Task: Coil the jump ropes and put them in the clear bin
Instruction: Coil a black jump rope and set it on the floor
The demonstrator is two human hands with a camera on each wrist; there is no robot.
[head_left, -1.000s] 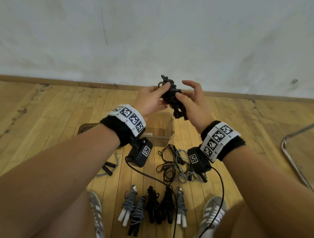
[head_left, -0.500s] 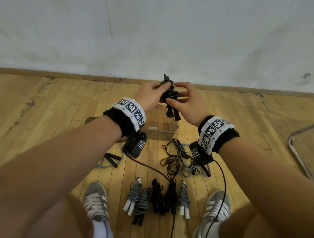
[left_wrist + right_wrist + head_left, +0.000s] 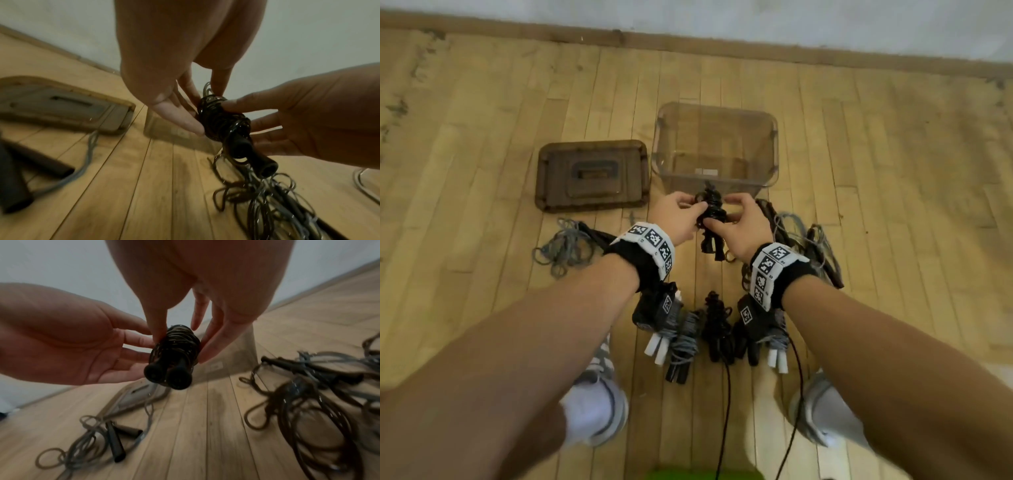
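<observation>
Both hands, left hand (image 3: pixel 677 215) and right hand (image 3: pixel 745 229), are pinching the coiled black jump rope (image 3: pixel 711 215) just before the clear bin (image 3: pixel 773 150); coiling looks finished, next move is probably dropping it in.

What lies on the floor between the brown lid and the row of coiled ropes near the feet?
In the head view, a loose grey rope lies between the lid and the coiled row, partly under the left forearm.
</observation>
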